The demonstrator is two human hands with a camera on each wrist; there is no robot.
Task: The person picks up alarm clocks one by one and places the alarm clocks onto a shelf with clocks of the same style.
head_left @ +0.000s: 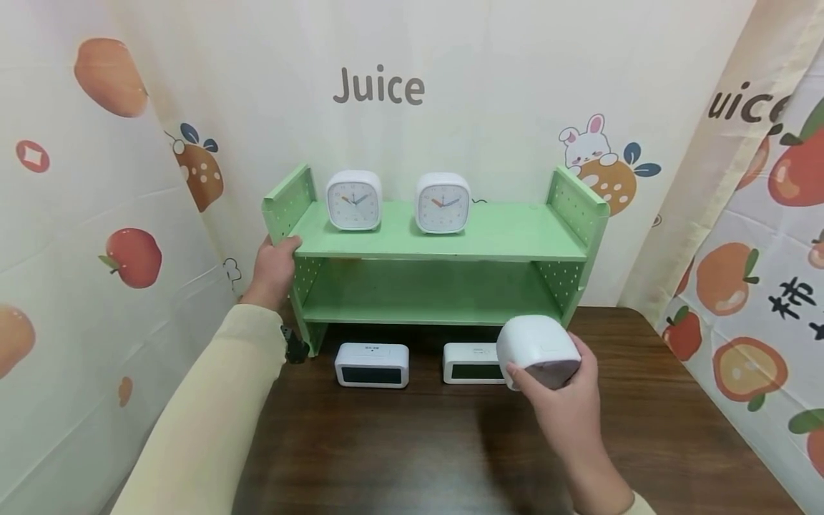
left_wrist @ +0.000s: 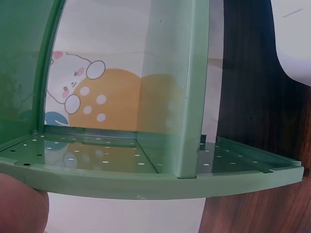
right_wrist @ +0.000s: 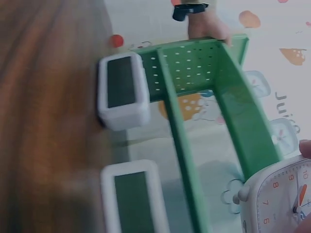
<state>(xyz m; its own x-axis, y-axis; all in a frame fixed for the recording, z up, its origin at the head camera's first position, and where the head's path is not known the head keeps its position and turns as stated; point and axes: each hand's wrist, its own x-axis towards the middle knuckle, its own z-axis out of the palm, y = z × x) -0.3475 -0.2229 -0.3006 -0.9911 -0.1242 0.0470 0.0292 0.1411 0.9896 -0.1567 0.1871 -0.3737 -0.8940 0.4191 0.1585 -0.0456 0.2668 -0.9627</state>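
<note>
My left hand grips the left side panel of a green two-tier shelf, its thumb also showing at the panel's edge in the left wrist view. On the upper tier stand two white square alarm clocks, a left one and a right one, dials facing me. My right hand holds a third white alarm clock in front of the shelf's lower right, tilted above the table. The right wrist view catches the numbered dial of this held clock.
Two white digital clocks with dark screens, a left one and a right one, sit on the brown wooden table before the shelf. The held clock partly covers the right one. Fruit-printed curtains hang behind and at both sides.
</note>
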